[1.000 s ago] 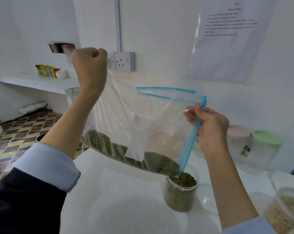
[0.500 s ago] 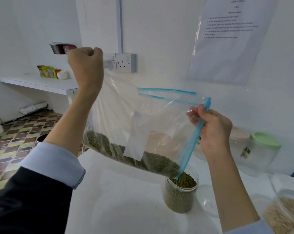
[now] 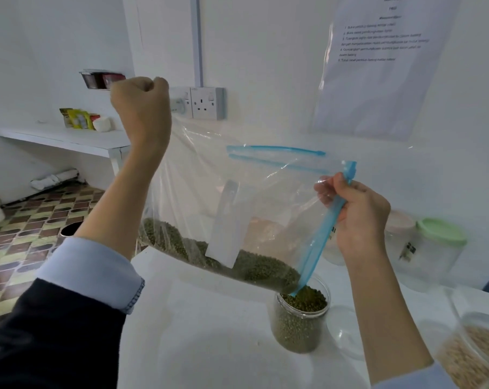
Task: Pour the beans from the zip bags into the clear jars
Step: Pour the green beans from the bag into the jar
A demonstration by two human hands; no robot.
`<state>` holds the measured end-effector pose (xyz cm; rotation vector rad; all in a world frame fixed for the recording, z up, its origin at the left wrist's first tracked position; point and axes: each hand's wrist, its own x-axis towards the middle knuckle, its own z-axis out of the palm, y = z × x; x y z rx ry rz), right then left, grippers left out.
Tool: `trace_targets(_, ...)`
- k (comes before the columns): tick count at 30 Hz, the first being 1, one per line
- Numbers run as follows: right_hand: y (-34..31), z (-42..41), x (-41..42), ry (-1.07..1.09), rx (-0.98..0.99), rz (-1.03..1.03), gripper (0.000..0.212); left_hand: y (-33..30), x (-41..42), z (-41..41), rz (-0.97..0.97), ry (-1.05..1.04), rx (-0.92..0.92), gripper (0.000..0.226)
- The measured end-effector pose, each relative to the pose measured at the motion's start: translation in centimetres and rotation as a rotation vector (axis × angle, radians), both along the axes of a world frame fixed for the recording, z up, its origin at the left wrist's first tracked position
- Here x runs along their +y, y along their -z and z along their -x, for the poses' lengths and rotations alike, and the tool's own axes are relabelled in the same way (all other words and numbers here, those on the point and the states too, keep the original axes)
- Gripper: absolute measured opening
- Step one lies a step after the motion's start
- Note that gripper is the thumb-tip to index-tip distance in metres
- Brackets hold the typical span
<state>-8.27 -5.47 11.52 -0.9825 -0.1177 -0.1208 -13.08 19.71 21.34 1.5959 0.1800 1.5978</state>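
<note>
Below, white table, tiled floor

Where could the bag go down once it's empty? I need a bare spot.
Bare table lies left of the green-bean jar, under the zip bag. Right of it is crowded: a loose clear lid, the tan-grain jar, lidded jars.

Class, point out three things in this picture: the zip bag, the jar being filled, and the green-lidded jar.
zip bag [image 3: 265, 192]: head view, on its clear front panel.
jar being filled [image 3: 296, 329]: head view, on its bean-filled side wall.
green-lidded jar [image 3: 441, 233]: head view, on its green lid.
</note>
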Motion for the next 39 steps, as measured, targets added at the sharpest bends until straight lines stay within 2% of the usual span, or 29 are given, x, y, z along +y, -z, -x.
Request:
trace_targets(8,0.1,-0.2,-0.1,0.021,0.028,0.003,0.013,0.2,0.3,-0.2,-0.008,0.023,0.029,0.038)
trace_targets(13,-0.2,0.2,0.1,-0.022,0.022,-0.017,0.013,0.1,0.5,0.0,-0.001,-0.041,0.024,0.039)
trace_targets(17,-0.3,0.3,0.4,0.000,0.048,-0.038,0.014,-0.1,0.8,0.0,-0.032,0.003,0.021,0.035)
trace_targets(39,-0.3,0.1,0.6,0.008,0.042,-0.018,0.009,0.3,0.6,0.3,-0.039,-0.022,0.036,0.041)
